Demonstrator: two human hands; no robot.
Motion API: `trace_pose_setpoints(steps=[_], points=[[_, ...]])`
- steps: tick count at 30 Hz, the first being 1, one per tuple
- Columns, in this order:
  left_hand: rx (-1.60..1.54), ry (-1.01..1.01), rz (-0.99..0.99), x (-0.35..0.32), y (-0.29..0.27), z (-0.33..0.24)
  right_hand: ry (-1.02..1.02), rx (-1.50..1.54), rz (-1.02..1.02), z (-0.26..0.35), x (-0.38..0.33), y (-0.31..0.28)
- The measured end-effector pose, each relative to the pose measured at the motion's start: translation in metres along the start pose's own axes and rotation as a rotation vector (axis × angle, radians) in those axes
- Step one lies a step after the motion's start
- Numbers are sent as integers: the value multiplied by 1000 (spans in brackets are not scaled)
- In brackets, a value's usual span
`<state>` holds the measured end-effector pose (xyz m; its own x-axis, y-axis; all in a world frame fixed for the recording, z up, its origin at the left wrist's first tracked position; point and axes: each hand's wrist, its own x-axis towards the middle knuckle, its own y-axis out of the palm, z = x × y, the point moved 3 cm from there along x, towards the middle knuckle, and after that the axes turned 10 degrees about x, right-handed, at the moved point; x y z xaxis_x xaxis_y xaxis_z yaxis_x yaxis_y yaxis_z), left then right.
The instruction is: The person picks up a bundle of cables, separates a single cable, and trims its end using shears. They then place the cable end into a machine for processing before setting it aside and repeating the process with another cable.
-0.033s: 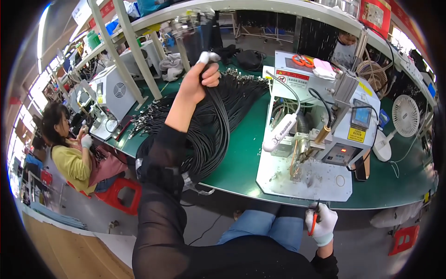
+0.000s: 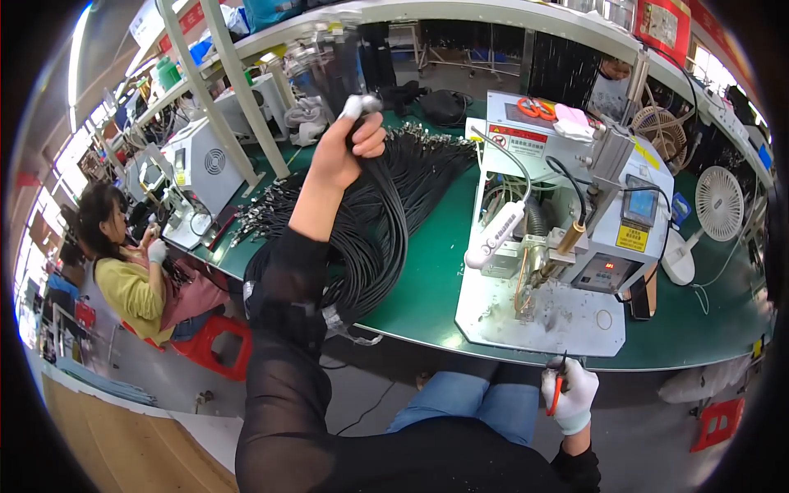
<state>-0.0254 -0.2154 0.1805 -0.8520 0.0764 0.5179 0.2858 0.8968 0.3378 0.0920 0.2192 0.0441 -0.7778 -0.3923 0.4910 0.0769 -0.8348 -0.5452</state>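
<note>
The left hand (image 2: 343, 148) is raised above the green workbench (image 2: 427, 287). Its fingers are closed tight around the top of a thick bundle of black cables (image 2: 370, 222). The bundle hangs from the fist in a long loop. Its long way runs from the hand, far up the bench, down toward the near edge of the bench, where it curves round by the person's elbow. The low end is wrapped with a bit of clear tape (image 2: 341, 322). More black cables with small metal ends (image 2: 271, 215) lie spread on the bench to the left.

The right hand (image 2: 569, 394) wears a white glove and sits low, near the person's lap, just under the bench edge. It is closed on a small tool with red handles (image 2: 557, 393). The tool is thin and partly hidden by the glove, so its kind is hard to tell.

A white machine (image 2: 575, 205) stands on the bench to the right, with a small white fan (image 2: 718, 204) past it. Another person in a yellow top (image 2: 131, 292) sits at the left, on a red stool (image 2: 215, 341).

The edges of the view are dark and bent. Both hands and the cables look the same as in the earlier picture.
</note>
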Motion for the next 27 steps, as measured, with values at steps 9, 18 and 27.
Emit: trace_pose_setpoints(steps=[9,18,27], points=[[428,-399,627,-66,207,11,61,484,-457,12,-10,-53],[443,-892,1559,-132,352,219,120,1286,-685,-34,-106,-136],[315,-1210,1453,-182,352,286,380,718,-156,-41,-140,-77]])
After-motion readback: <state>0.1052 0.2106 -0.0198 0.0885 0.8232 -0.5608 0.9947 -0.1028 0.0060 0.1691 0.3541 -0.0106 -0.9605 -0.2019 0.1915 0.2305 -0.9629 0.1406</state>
